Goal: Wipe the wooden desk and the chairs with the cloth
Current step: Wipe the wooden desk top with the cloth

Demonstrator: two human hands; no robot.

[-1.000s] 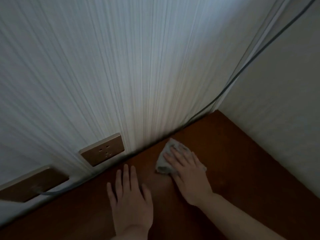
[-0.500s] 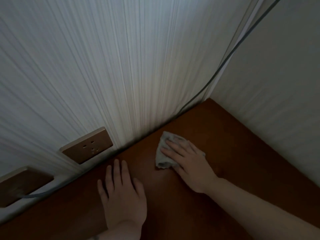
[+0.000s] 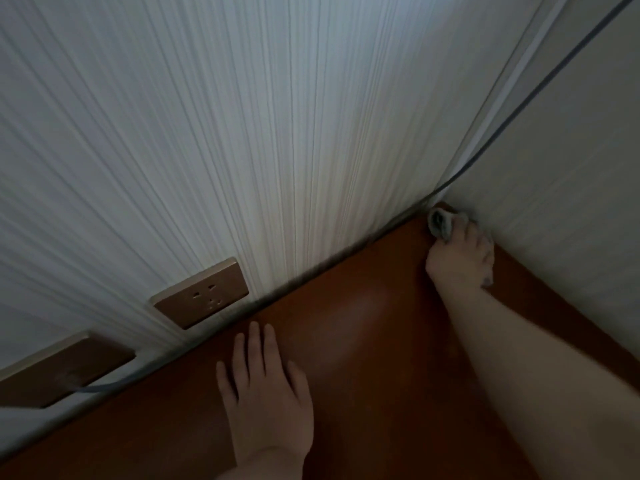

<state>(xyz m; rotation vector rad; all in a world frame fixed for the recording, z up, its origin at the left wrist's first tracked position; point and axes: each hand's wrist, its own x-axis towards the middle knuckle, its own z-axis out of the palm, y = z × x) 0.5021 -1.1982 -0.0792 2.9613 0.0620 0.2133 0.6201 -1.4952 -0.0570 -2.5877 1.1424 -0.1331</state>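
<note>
The right hand [image 3: 459, 259] is far out in the back corner of the desk [image 3: 363, 341], where the two walls meet. It presses down on the cloth [image 3: 440, 221] with its fingers lying over it. The picture is blurry there, so I cannot tell how much the fingers bend. The cloth is gray and bunched up, and it touches the side wall [image 3: 571, 202]. The left hand [image 3: 268, 393] lies flat on the desk with straight fingers and holds nothing. A socket [image 3: 202, 296] sits on the back wall [image 3: 207, 133] near it. A cable [image 3: 540, 98] runs down into the corner
</note>
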